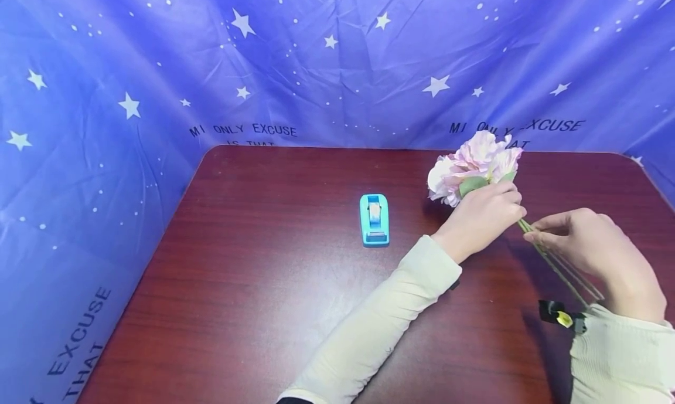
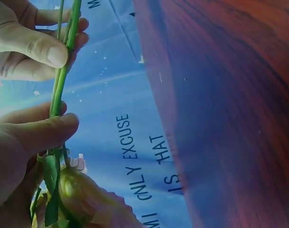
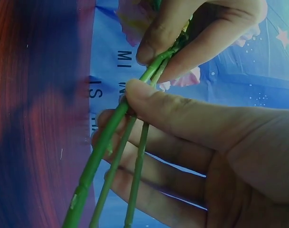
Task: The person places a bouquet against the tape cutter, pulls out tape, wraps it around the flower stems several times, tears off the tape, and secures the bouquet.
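A bunch of pale pink flowers (image 1: 477, 160) with green leaves is held above the right part of the table. My left hand (image 1: 485, 210) grips the stems just under the blossoms. Lower down, my right hand (image 1: 596, 248) pinches the same green stems (image 3: 104, 137) between thumb and fingers. Three stems fan out below the right thumb in the right wrist view. In the left wrist view the left thumb presses the stems beside a green leaf (image 2: 51, 175), and part of a blossom (image 2: 94, 199) hangs below. The two hands are close together but apart.
A blue tape dispenser (image 1: 375, 221) with a roll of tape stands on the dark red wooden table (image 1: 237, 263), left of the hands. Behind the table hangs a blue cloth (image 1: 316, 64) with white stars and printed words.
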`<state>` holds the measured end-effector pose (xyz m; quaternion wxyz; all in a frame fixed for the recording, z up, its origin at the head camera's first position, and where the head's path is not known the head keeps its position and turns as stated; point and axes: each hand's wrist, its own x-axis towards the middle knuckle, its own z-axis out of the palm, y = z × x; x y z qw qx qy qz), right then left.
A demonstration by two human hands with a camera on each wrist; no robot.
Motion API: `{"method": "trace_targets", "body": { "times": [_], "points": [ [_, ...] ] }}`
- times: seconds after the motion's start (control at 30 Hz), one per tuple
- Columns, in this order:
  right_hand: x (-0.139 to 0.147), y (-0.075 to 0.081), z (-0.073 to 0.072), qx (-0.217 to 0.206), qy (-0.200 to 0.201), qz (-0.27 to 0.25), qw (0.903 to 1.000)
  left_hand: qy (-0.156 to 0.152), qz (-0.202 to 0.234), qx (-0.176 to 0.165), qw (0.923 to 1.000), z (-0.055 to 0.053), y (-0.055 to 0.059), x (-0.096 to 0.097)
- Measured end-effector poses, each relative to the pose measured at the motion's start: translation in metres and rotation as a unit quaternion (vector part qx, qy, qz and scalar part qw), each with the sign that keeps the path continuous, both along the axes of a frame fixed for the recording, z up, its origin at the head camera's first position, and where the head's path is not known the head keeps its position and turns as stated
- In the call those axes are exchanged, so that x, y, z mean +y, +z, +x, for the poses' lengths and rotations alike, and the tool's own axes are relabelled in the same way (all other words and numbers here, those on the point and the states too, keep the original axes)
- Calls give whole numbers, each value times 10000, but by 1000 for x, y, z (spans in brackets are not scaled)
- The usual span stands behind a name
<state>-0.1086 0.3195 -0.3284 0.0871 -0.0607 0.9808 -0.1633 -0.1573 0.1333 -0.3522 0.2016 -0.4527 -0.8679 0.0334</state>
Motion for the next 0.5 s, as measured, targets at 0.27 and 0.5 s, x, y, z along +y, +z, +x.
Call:
{"method": "trace_targets", "body": {
  "times": [0.27,0.5],
  "points": [
    [-5,-1,1,-44,85,-93,9999,35,-126,322,9994,3,-1,-4],
    [-8,-1,1,-91,220,-180,9996,25,-265,462,9986,2,3,-9]
  ]
}}
